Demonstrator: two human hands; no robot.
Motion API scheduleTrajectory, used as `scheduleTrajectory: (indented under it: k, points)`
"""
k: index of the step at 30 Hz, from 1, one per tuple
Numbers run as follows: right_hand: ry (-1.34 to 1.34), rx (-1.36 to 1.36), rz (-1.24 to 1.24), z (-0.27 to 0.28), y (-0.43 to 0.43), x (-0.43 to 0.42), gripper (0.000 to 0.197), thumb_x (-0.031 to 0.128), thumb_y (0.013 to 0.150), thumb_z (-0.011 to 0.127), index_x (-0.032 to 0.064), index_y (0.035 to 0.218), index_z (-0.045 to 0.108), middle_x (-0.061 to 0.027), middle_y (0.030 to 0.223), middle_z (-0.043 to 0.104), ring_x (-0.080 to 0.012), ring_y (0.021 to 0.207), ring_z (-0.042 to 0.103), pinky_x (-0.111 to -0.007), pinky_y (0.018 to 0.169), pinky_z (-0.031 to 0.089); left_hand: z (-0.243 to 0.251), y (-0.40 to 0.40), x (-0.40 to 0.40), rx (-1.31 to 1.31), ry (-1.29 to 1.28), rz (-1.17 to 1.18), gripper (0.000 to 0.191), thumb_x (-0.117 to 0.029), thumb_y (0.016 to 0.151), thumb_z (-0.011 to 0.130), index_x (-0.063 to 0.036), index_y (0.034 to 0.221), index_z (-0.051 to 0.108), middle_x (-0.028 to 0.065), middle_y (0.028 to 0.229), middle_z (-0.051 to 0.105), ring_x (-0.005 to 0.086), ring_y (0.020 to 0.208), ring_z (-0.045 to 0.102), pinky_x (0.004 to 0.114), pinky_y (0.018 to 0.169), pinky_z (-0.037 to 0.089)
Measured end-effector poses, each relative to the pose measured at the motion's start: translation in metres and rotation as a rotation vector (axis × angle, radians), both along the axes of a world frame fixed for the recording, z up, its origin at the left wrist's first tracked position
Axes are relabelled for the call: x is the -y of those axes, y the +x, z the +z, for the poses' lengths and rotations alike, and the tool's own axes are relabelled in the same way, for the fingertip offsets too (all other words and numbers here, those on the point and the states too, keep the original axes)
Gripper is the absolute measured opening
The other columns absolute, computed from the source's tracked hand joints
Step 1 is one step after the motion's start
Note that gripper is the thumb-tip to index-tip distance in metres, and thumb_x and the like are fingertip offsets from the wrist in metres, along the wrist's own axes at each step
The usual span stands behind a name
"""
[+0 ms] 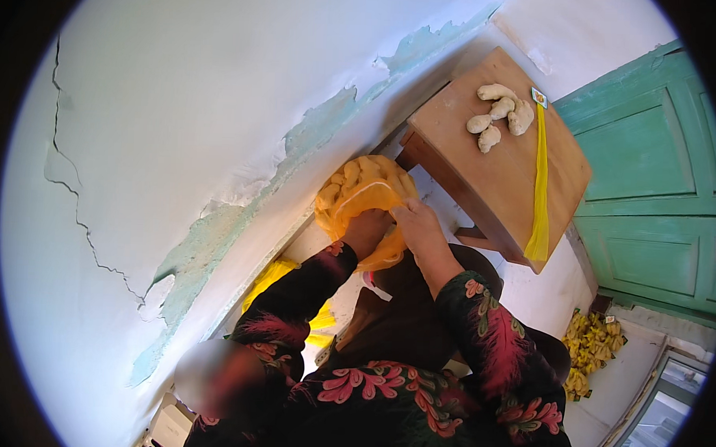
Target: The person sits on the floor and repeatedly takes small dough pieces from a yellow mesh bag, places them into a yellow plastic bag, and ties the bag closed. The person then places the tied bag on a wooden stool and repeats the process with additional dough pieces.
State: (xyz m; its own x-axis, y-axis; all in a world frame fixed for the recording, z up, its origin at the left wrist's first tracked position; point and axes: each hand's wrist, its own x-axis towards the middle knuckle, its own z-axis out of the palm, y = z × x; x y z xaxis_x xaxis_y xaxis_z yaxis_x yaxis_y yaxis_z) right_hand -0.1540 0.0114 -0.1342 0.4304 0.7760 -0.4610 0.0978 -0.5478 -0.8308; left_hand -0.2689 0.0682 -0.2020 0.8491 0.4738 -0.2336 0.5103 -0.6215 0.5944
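Note:
An orange mesh bag [375, 196] bulges with pale ginger roots and stands near the wall, in front of my lap. My left hand [367, 228] reaches into its open mouth, and its fingertips are hidden there. At the right side of the mouth, the rim of the bag is pinched in the fingers of my right hand [420, 225]. Several pieces of ginger [503, 108] lie loose on the wooden table [456, 126] to the right. A flat yellow mesh sleeve [540, 188] with a printed tag [538, 98] stretches along the same tabletop.
Yellow netting [270, 282] lies on the floor by the wall [178, 128], left of my legs. Filled yellow net bags [590, 350] are heaped on the floor at right, below a green door [638, 150]. A white box [170, 424] is at lower left.

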Motion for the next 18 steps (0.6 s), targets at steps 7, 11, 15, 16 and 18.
scheduleTrajectory:
  k: [7, 11, 15, 16, 18]
  points:
    - [0.095, 0.102, 0.036, -0.004, -0.001, -0.001, 0.029, 0.022, 0.081, 0.055, -0.0044, 0.091, 0.059, -0.0227, 0.085, 0.061, -0.0347, 0.083, 0.059, -0.039, 0.073, 0.045, -0.021, -0.038, -0.018, 0.097, -0.097, 0.363, 0.034, -0.02, 0.086, 0.051, -0.0055, 0.117, 0.055, 0.0202, 0.115, 0.056, 0.0338, 0.112, 0.051, 0.038, 0.094, 0.04]
    - [0.048, 0.021, 0.014, -0.005, -0.003, -0.002, 0.028, 0.022, 0.081, 0.055, -0.0042, 0.092, 0.059, -0.0233, 0.088, 0.062, -0.0359, 0.085, 0.059, -0.039, 0.074, 0.046, -0.027, -0.046, -0.016, 0.215, -0.037, 0.396, 0.036, -0.029, 0.088, 0.052, -0.0038, 0.113, 0.057, 0.0204, 0.109, 0.06, 0.0345, 0.106, 0.054, 0.039, 0.089, 0.043]
    - [0.041, 0.024, 0.015, -0.007, -0.003, -0.002, 0.029, 0.022, 0.082, 0.055, -0.004, 0.093, 0.06, -0.0232, 0.09, 0.062, -0.0354, 0.087, 0.06, -0.038, 0.075, 0.046, -0.018, -0.044, -0.011, 0.07, -0.191, 0.39, 0.037, -0.03, 0.087, 0.053, -0.0042, 0.114, 0.057, 0.0223, 0.11, 0.059, 0.0351, 0.105, 0.054, 0.04, 0.088, 0.043]
    - [0.035, 0.009, 0.016, -0.007, -0.003, -0.002, 0.029, 0.022, 0.082, 0.055, -0.0039, 0.093, 0.06, -0.0231, 0.09, 0.063, -0.0352, 0.087, 0.06, -0.038, 0.076, 0.046, -0.015, -0.042, -0.009, -0.005, -0.235, 0.39, 0.038, -0.03, 0.087, 0.054, -0.004, 0.115, 0.057, 0.0229, 0.11, 0.058, 0.0353, 0.105, 0.054, 0.04, 0.088, 0.043]
    - [0.044, -0.006, 0.006, -0.008, -0.004, -0.003, 0.029, 0.023, 0.082, 0.054, -0.0033, 0.094, 0.06, -0.0234, 0.091, 0.063, -0.0353, 0.088, 0.06, -0.039, 0.076, 0.046, -0.009, -0.034, -0.001, 0.02, -0.158, 0.344, 0.033, -0.021, 0.086, 0.051, -0.0031, 0.112, 0.057, 0.0224, 0.109, 0.058, 0.0355, 0.103, 0.055, 0.04, 0.088, 0.043]
